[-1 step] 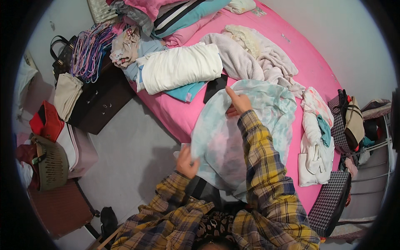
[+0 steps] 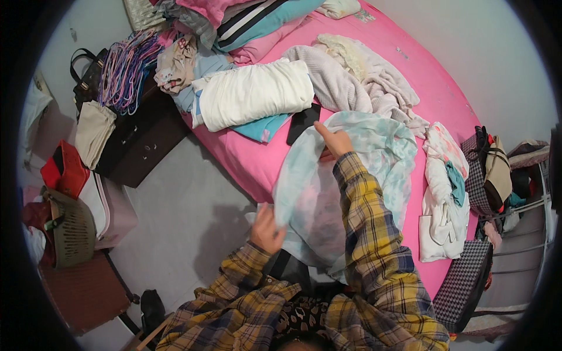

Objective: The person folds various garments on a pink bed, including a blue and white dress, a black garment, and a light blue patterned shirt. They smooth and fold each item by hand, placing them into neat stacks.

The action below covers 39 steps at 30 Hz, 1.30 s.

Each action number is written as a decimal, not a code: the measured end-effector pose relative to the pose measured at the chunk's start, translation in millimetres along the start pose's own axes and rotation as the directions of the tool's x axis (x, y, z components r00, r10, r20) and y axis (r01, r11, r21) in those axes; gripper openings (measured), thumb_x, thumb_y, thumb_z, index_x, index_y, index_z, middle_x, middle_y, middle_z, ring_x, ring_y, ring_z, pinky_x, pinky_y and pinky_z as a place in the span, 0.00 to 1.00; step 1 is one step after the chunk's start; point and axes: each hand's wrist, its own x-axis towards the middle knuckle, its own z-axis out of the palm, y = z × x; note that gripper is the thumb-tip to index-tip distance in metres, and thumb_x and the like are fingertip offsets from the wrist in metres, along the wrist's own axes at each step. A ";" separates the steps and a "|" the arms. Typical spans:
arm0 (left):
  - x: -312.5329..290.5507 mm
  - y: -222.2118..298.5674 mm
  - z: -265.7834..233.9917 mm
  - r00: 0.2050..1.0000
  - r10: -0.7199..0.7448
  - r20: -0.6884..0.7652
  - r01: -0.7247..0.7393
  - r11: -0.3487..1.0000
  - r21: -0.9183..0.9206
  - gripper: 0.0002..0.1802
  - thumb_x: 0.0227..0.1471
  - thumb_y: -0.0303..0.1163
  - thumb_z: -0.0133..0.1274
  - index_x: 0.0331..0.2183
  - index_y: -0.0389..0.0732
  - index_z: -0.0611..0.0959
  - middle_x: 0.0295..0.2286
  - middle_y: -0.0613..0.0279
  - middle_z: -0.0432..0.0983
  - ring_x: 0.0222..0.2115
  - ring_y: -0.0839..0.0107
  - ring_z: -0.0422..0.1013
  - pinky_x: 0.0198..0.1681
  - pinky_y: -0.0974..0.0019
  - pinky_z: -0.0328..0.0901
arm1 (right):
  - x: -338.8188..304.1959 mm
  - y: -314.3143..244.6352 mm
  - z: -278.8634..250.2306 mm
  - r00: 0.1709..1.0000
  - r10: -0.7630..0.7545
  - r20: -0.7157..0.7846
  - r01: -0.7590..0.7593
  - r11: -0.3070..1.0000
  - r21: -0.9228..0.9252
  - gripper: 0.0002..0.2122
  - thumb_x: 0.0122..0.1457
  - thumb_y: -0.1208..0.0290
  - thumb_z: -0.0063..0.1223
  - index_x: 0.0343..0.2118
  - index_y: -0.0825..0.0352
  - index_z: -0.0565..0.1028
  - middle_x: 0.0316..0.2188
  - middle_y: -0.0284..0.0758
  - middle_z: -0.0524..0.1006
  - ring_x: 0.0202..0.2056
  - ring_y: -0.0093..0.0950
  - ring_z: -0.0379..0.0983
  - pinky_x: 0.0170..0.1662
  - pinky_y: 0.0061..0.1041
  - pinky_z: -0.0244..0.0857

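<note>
A thin white and aqua tie-dyed cloth (image 2: 380,146) with pink patches spreads over the near edge of the pink bed. At its left edge is my left hand (image 2: 267,232), slightly blurred, its fingers closed on the fabric. My right hand (image 2: 338,143) lies farther up the cloth, its fingers curled against the fabric and one digit stretched toward the upper left; part of its grip is hidden. Just beyond that fingertip lies a flat black phone-like object (image 2: 303,121), partly covered by the cloth. A folded white bundle (image 2: 254,96) rests behind it.
On the pink bed (image 2: 237,167) are a greyish knit garment (image 2: 333,82) and white folded clothes (image 2: 445,216) at right. Piled bedding (image 2: 263,26) stands at the back. Left are hangers (image 2: 126,73), a dark cabinet (image 2: 146,140) and a basket (image 2: 73,228). A houndstooth box (image 2: 465,284) sits lower right.
My left hand has shifted slightly right, drawing the cloth's left edge inward. The right hand has moved only a little. More of the black object shows.
</note>
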 end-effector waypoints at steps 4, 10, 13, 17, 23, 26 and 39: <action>3.0 42.0 4.9 0.963 0.234 0.137 -0.223 0.971 -0.092 0.18 0.39 0.21 0.52 0.38 0.32 0.76 0.27 0.51 0.69 0.32 0.56 0.69 0.50 0.49 0.61 | -0.9 -6.6 -0.5 0.960 -0.213 -0.181 0.137 0.923 -0.361 0.12 0.38 0.69 0.57 0.24 0.73 0.76 0.22 0.38 0.75 0.26 0.33 0.74 0.29 0.31 0.67; -18.9 58.1 13.9 0.944 0.202 0.261 -0.153 0.968 -0.198 0.28 0.40 0.18 0.51 0.47 0.44 0.75 0.22 0.57 0.62 0.27 0.58 0.67 0.37 0.58 0.67 | 0.5 24.4 -50.7 0.973 -0.169 -0.157 0.230 0.708 0.667 0.10 0.41 0.78 0.47 0.30 0.70 0.73 0.25 0.33 0.72 0.27 0.28 0.68 0.35 0.25 0.63; -25.4 59.7 9.0 0.903 0.145 0.405 -0.058 0.974 -0.219 0.33 0.41 0.18 0.51 0.53 0.46 0.69 0.24 0.56 0.63 0.28 0.56 0.66 0.34 0.59 0.66 | -18.1 40.0 -93.4 0.978 -0.175 -0.112 0.180 0.450 0.875 0.16 0.44 0.80 0.43 0.40 0.71 0.70 0.32 0.35 0.72 0.32 0.28 0.69 0.40 0.27 0.65; -30.2 66.0 6.1 0.830 0.060 0.554 0.132 0.945 -0.300 0.41 0.42 0.19 0.52 0.58 0.46 0.59 0.30 0.51 0.67 0.32 0.51 0.67 0.35 0.57 0.66 | -58.3 57.7 -138.7 0.979 -0.154 -0.130 0.174 0.322 0.931 0.21 0.46 0.80 0.40 0.47 0.72 0.66 0.41 0.39 0.72 0.41 0.34 0.71 0.48 0.33 0.65; -51.5 76.4 24.0 0.871 -0.069 0.487 0.292 0.870 -0.398 0.35 0.45 0.28 0.56 0.55 0.42 0.62 0.43 0.45 0.71 0.38 0.51 0.72 0.37 0.58 0.67 | -63.7 115.1 -168.6 0.990 0.035 -0.137 0.106 0.460 0.881 0.19 0.49 0.78 0.42 0.47 0.71 0.66 0.43 0.39 0.71 0.44 0.35 0.69 0.49 0.33 0.64; -57.5 82.0 22.0 0.774 -0.066 0.630 0.442 0.769 -0.462 0.30 0.47 0.32 0.57 0.52 0.40 0.66 0.38 0.48 0.73 0.36 0.55 0.73 0.37 0.60 0.67 | -66.0 130.0 -173.7 0.981 0.037 -0.190 0.145 0.508 0.849 0.17 0.53 0.75 0.43 0.47 0.71 0.66 0.44 0.40 0.70 0.45 0.35 0.68 0.49 0.32 0.63; -43.9 91.6 0.7 0.568 -0.206 0.797 0.813 0.291 -0.505 0.26 0.52 0.33 0.52 0.52 0.35 0.66 0.42 0.58 0.71 0.42 0.73 0.68 0.43 0.66 0.63 | -80.0 137.4 -207.1 0.972 -0.094 -0.216 0.226 0.629 0.744 0.13 0.56 0.73 0.48 0.44 0.72 0.69 0.39 0.37 0.74 0.40 0.25 0.70 0.45 0.23 0.62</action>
